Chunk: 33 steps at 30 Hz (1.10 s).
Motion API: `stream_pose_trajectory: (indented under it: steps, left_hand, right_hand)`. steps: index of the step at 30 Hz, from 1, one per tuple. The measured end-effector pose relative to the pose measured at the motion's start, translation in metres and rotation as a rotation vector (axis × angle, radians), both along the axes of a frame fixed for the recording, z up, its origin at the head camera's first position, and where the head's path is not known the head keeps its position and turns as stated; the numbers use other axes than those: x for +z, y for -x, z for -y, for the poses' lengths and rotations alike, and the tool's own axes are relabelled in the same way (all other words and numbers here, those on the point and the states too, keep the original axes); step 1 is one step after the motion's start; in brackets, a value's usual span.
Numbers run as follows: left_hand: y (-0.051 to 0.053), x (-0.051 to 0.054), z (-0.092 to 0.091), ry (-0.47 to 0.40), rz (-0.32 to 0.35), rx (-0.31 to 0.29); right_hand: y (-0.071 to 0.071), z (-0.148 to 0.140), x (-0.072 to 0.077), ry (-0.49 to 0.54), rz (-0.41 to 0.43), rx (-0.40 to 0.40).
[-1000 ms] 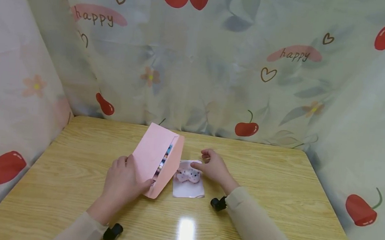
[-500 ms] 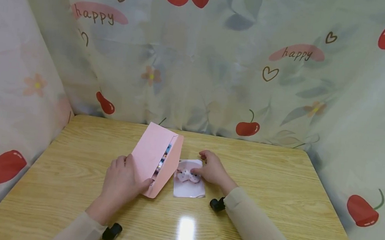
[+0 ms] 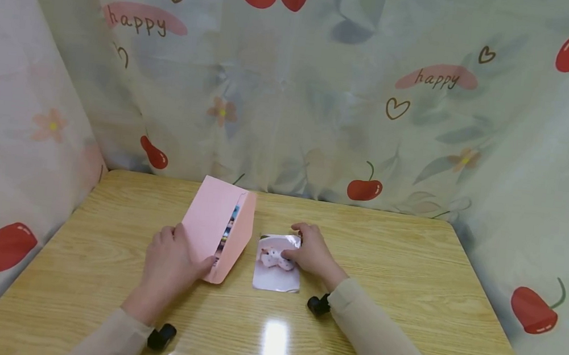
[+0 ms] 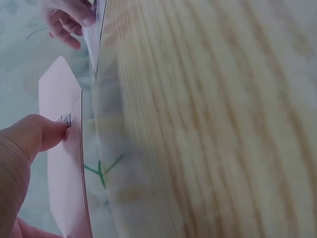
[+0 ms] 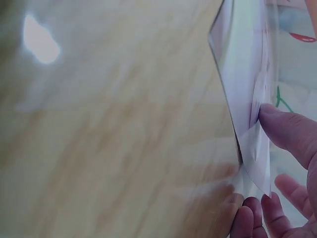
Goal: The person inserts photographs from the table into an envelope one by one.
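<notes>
My left hand (image 3: 168,260) holds a pink envelope (image 3: 211,216) tilted up on the left, its thumb (image 4: 42,131) on the inner side of the flap. The flap (image 3: 239,236) stands open, and colourful printed edges (image 3: 228,232) show in the mouth. To the right of the envelope is a glossy photo card (image 3: 267,277) with a white spotted picture on it. My right hand (image 3: 314,254) grips the card's right side. Its thumb (image 5: 287,129) presses on the card's face, while the other fingers (image 5: 277,215) are at and under the edge, partly hidden.
Both hands work over a wood-grain table (image 3: 385,256). A cherry-print cloth (image 3: 289,132) hangs behind it and along both sides. Black wrist devices (image 3: 162,337) sit at the cuffs. Light glares on the table's front (image 3: 274,351).
My left hand has shifted the envelope to the left, away from the card. My right thumb has come down onto the card, which shows more of its picture now.
</notes>
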State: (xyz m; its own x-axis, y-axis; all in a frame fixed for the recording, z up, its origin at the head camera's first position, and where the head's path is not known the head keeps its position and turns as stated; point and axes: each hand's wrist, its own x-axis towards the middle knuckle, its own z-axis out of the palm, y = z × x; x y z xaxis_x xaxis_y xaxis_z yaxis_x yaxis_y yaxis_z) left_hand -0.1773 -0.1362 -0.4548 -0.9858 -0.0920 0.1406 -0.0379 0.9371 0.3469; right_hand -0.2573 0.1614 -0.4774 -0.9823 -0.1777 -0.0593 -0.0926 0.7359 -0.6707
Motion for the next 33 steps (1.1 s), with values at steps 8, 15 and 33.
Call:
stream_pose_trajectory:
  steps: [8, 15, 33]
  left_hand:
    - [0.002, -0.004, 0.004, 0.040, -0.003, 0.026]
    - [0.002, -0.005, 0.003, 0.028, 0.001, 0.031]
    - [0.000, 0.000, -0.006, 0.044, 0.027, 0.018]
  right_hand:
    - [-0.003, -0.001, 0.002, 0.019, 0.027, -0.013]
    - [0.000, -0.005, 0.002, 0.059, 0.042, -0.029]
    - [0.003, -0.032, 0.021, 0.155, 0.021, -0.076]
